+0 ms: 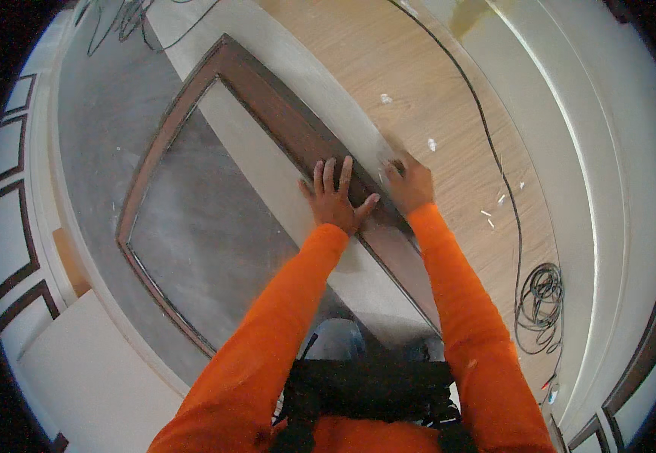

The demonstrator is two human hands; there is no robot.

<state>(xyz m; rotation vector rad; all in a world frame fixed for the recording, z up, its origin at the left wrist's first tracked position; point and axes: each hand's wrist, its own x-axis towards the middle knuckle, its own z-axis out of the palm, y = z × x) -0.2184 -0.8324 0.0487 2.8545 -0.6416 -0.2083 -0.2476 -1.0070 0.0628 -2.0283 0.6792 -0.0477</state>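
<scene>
A brown wooden frame (267,113) with mitred corners and an open middle lies flat below me. My left hand (335,196) rests on the frame's right-hand rail, palm down with its fingers spread. Just to the right, my right hand (412,181) is at the outer edge of that same rail. Its fingers are curled in and slightly smeared by motion. Whatever they hold, if anything, I cannot make out. Both of my arms wear orange sleeves.
A pale board (267,174) runs under the frame over a grey surface (200,196). On the wood-look floor (373,60) are white scraps (431,144), a long black cable (486,121) and a coiled cable (542,298). More cable (128,19) lies at the far left. Dark-trimmed wall panels (15,234) stand left.
</scene>
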